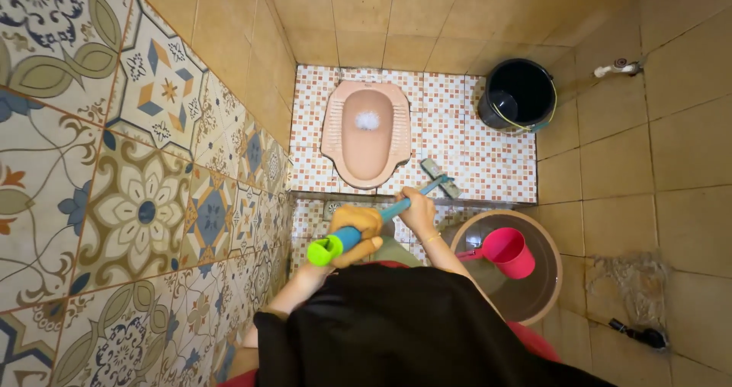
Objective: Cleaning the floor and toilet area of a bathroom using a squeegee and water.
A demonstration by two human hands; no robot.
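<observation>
Squat toilet pan (pixel 366 131) lying beyond your fingers, foam patch in bowl, mosaic floor (pixel 488 158) around it looking wet; scrubbing likely partway. You're gripping long-handled brush (pixel 381 215): left hand (pixel 357 231) curling shut near green end, right hand (pixel 418 208) closing further down, brush head (pixel 441 178) touching floor beside pan.

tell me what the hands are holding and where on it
Both hands hold one long-handled floor brush: the left hand near the green handle end, the right hand farther down the blue shaft.
</observation>
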